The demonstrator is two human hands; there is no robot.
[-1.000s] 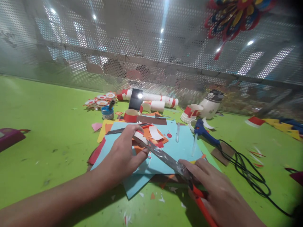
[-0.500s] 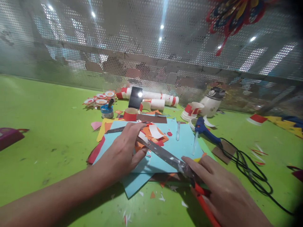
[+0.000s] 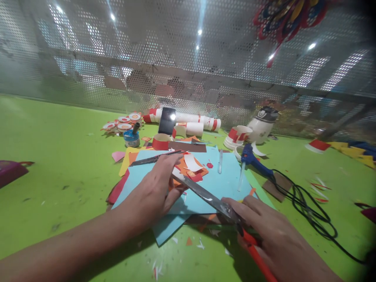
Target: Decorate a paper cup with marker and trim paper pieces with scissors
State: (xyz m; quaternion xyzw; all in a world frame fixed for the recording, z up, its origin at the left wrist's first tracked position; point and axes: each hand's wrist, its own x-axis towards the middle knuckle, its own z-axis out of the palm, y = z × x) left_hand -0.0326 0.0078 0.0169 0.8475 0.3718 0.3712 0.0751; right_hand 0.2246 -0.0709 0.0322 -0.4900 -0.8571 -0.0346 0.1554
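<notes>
My right hand (image 3: pixel 264 223) is closed around the red handles of large scissors (image 3: pixel 205 194), whose dark metal blades point up and left. The blade tips reach my left hand (image 3: pixel 158 184), whose fingers curve over the orange and white paper scraps (image 3: pixel 190 166). A small white piece shows by its fingertips at the blades; whether the fingers pinch it is hard to see. Beneath both hands lies light blue paper (image 3: pixel 217 184). Behind my left hand rests a dark, narrow tool (image 3: pixel 143 159).
A blue glue gun (image 3: pixel 255 162) with a coiled black cable lies right of the paper. Behind stand a blue jar (image 3: pixel 131 138), a phone (image 3: pixel 167 120), white-and-red paper rolls (image 3: pixel 194 129), cups (image 3: pixel 237 136) and a white pot (image 3: pixel 261 127). Small scraps lie in front.
The scissors and my right hand have shifted slightly left, and the blades look closer together. My left hand stays nearly in the same place over the scraps.
</notes>
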